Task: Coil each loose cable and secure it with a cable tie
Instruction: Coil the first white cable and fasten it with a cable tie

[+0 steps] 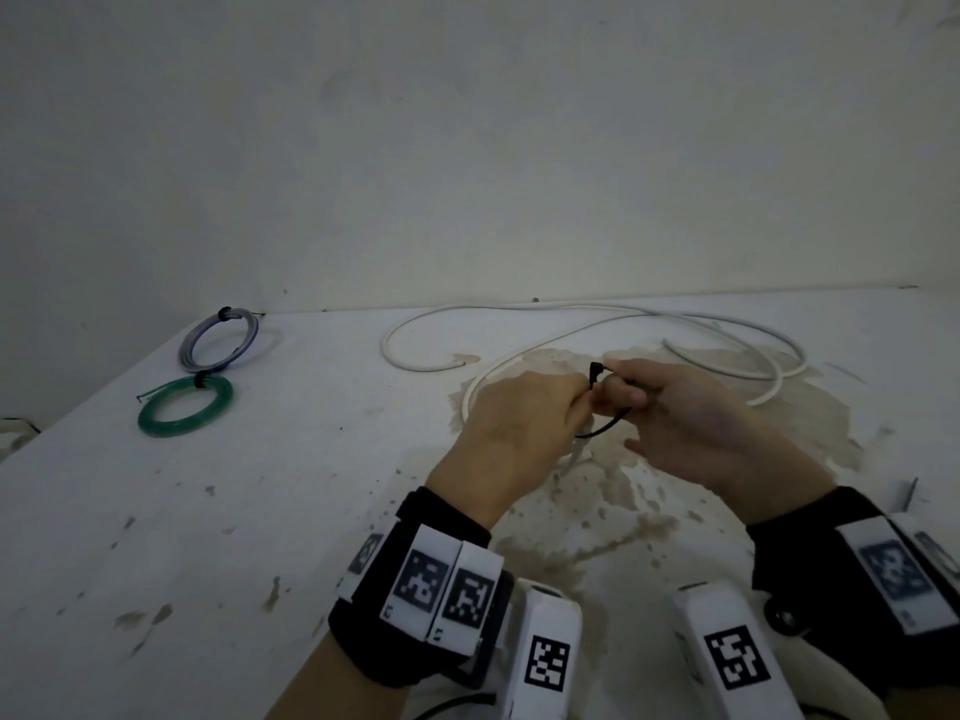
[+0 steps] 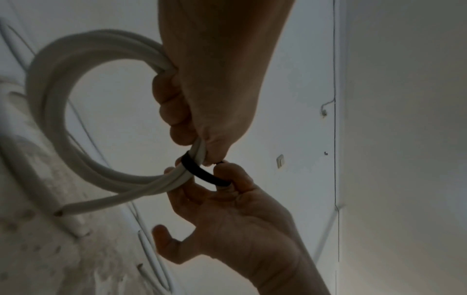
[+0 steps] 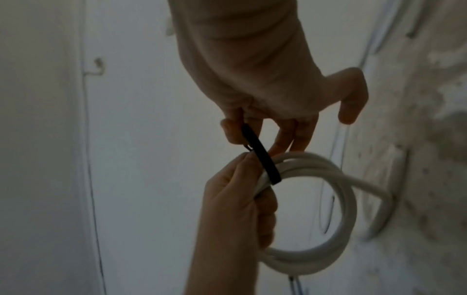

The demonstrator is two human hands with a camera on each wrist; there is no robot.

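two hands are being counted, left hand (image 1: 519, 418) and right hand (image 1: 691, 423); two tied coils, grey-blue coil (image 1: 218, 339) and green coil (image 1: 185, 406); one white cable (image 1: 597, 324); one black cable tie (image 1: 605, 427).

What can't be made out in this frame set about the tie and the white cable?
- Head view: the white coil is hidden behind the left hand and right hand.
- Whether the black cable tie is threaded and locked: fingers cover its ends in every view.
- Left wrist view: the white cable is blurred, so its loops can't be counted.
- Head view: the ties on the green coil and grey-blue coil are too small to check.
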